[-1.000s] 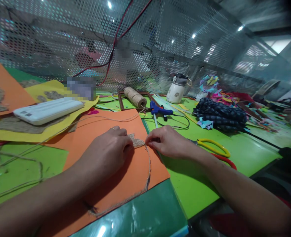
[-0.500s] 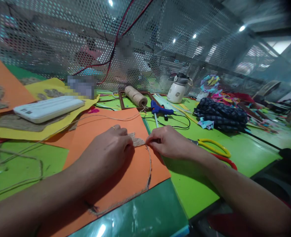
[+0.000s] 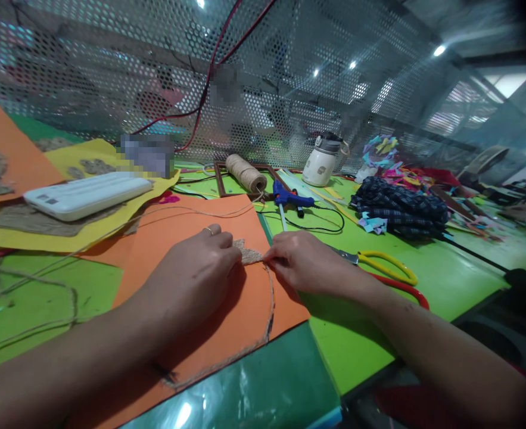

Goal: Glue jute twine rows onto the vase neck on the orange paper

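A small patch of coarse twine (image 3: 250, 255), pale brown, ribbed and pointed at one end, is laid on a smooth orange sheet (image 3: 236, 316) between the two hands. Its left part is covered by the left hand (image 3: 200, 268), whose fingers are curled and bunched together; whether anything is gripped beneath them cannot be told. Its pointed tip is pinched between the thumb and forefinger of the right hand (image 3: 305, 259). From near this tip, a thin, rough cord (image 3: 270, 298) is curved down the sheet and bent along its lower edge, where dark marks are seen. The sheet is partly backed by a glossy dark green folder (image 3: 263, 387) on a shiny lime-green table (image 3: 352, 339). Beyond the hands, a fat cylinder of wound twine (image 3: 245, 173) is rested on a thin brown rectangular frame (image 3: 220, 182), with a blue plastic glue gun (image 3: 292, 198) placed just beside it. Scissors (image 3: 385, 267) with one yellow and one red looped handle are partly hidden by the right arm. At left, a rounded white plastic device (image 3: 88, 195) is set over yellow paper (image 3: 111, 156) and flat, fibrous brown shapes.
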A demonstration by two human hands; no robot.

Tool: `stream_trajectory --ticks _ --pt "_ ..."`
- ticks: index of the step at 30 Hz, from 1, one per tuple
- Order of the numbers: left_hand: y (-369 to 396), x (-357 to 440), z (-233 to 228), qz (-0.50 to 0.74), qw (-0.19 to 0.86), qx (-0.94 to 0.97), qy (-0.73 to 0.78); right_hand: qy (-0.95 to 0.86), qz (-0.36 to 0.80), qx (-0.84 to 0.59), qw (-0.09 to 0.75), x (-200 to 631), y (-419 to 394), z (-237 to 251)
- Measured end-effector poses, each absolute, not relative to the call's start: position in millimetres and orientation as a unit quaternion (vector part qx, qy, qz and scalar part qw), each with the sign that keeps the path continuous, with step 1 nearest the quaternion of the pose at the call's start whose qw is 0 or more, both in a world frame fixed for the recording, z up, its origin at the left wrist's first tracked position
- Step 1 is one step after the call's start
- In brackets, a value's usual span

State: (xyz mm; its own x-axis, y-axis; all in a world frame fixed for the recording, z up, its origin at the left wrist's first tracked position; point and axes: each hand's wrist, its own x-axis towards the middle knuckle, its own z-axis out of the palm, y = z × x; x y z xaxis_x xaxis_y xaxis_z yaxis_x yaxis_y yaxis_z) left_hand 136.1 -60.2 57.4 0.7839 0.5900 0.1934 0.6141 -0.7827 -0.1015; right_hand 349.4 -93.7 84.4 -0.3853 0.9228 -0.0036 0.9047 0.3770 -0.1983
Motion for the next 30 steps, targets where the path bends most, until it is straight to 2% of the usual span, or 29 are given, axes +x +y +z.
stream_trajectory --ticks 7,14,18,23,30 --pt "-63.5 136.1 59.1 -0.108 0.100 -0.946 -0.288 -0.836 0.051 -0.546 0.030 347.4 -96.7 84.0" --pt "-59.0 134.5 51.7 -0.118 0.101 -0.948 -0.278 -0.816 0.110 -0.553 0.124 352.6 -91.2 79.2" --pt "-59.5 135.9 54.7 -0.107 0.093 -0.948 -0.286 -0.815 0.105 -0.552 0.145 354.9 -88.8 77.6" --pt "-59.7 136.7 55.4 -0.087 0.096 -0.949 -0.287 -0.835 0.100 -0.524 0.135 353.7 -92.1 78.2" --pt "-60.5 134.9 57.6 -0.095 0.104 -0.950 -0.279 -0.837 0.076 -0.536 0.076 349.8 -96.6 82.5"
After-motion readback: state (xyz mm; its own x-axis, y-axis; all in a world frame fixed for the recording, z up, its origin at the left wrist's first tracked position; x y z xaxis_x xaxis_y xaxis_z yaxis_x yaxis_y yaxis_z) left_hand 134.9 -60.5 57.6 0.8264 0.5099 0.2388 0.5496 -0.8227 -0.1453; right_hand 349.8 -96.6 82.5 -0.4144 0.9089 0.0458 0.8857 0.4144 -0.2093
